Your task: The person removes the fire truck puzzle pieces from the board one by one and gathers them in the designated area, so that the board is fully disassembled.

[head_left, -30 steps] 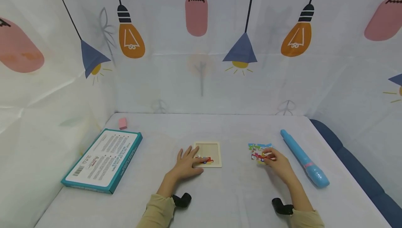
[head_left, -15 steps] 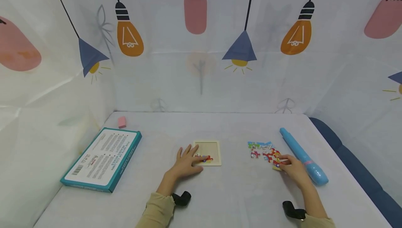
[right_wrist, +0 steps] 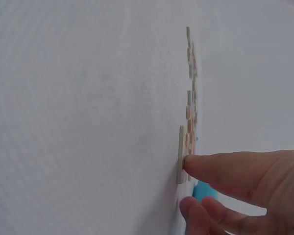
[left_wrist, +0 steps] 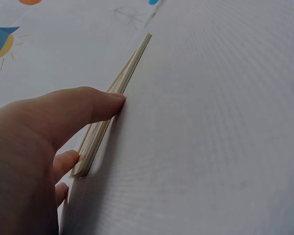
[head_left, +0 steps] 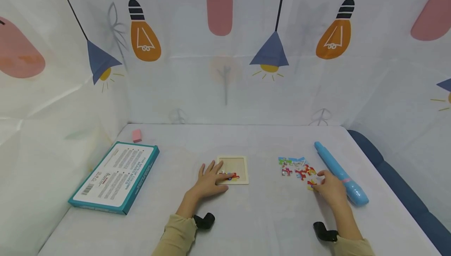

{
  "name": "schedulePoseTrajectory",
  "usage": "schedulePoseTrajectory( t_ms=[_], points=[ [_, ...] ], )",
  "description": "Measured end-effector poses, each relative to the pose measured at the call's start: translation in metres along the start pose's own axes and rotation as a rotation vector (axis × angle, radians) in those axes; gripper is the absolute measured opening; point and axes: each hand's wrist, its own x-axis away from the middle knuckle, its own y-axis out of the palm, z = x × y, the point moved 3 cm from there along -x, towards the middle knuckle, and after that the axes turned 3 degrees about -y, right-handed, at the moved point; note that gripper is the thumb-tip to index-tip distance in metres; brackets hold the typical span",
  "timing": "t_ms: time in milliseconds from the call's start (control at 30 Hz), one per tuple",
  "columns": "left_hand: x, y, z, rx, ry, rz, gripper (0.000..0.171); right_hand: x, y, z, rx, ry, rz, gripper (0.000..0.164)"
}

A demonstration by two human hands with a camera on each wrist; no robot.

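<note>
My left hand (head_left: pixel 208 181) lies with fingers spread over the left side of a small wooden puzzle tray (head_left: pixel 246 172). Its fingertips reach across the red, partly filled lower part of the picture (head_left: pixel 235 177). In the left wrist view, the thumb (left_wrist: pixel 95 104) touches the near rim of the tray (left_wrist: pixel 95 147). On the right, my right hand (head_left: pixel 331 188) is at a loose jigsaw piece (head_left: pixel 311 185), yellow and red. The thumb (right_wrist: pixel 210 166) touches this piece (right_wrist: pixel 181 161), while the other fingers sit apart from it.
More jigsaw pieces (head_left: pixel 292 163) lie beyond the right hand, blue, green and red. A blue bottle-shaped object (head_left: pixel 338 170) lies right of them. At left are a teal-edged box (head_left: pixel 116 175) and a pink block (head_left: pixel 136 135).
My right hand moved right and nearer, off the upper pieces to the yellow and red piece. Its index finger has since spread from the thumb. The left hand stays on the tray.
</note>
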Motion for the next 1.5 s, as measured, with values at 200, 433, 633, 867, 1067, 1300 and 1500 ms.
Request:
schedulePoseTrajectory(
  t_ms=[200,433,633,867,1067,1300,1500],
  points=[
    [-0.002,-0.002,0.000,0.003,0.007,0.007,0.042,0.000,0.001,-0.016,0.012,-0.085,0.071,0.050],
    [-0.001,0.000,-0.001,-0.011,0.019,0.008,0.043,0.003,0.020,-0.050,-0.156,-0.256,0.097,0.044],
    [0.001,0.004,-0.004,0.003,0.029,0.018,0.042,0.006,0.040,-0.085,-0.256,-0.305,0.079,0.039],
    [0.000,0.005,-0.007,-0.016,0.020,0.025,0.044,0.008,0.065,-0.123,-0.265,-0.345,0.020,0.036],
    [-0.001,0.004,-0.005,-0.020,0.013,0.019,0.044,0.009,0.086,-0.142,-0.281,-0.369,-0.019,0.034],
    [-0.001,0.004,-0.004,-0.006,0.024,0.031,0.045,0.010,0.100,-0.161,-0.320,-0.430,-0.044,0.032],
    [-0.001,0.006,-0.006,-0.014,0.032,0.041,0.048,0.012,0.111,-0.172,-0.308,-0.486,-0.093,0.029]
  ],
)
